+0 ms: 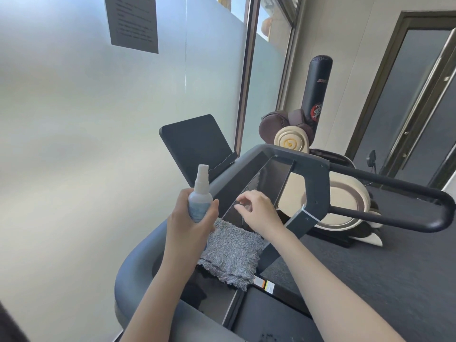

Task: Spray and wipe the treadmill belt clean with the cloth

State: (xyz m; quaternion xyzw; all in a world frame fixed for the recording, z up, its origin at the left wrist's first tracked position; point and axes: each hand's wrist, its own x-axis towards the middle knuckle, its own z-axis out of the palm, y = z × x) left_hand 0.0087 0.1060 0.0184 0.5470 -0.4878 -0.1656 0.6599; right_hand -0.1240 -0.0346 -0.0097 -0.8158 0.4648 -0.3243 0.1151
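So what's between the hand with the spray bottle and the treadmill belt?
In the head view, the grey cloth draped over the console lies between the left hand holding the spray bottle and the belt.

Belt (271,319) access btwn uprights (293,228)

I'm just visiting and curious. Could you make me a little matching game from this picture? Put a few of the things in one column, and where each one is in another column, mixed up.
Things:
1. spray bottle
2. grey cloth
3. paper notice
4. punching bag

Places:
A. stuck on the frosted glass
B. standing in the far corner beside the wall
C. held upright in the left hand
D. draped over the treadmill console

Pairs: 1-C, 2-D, 3-A, 4-B
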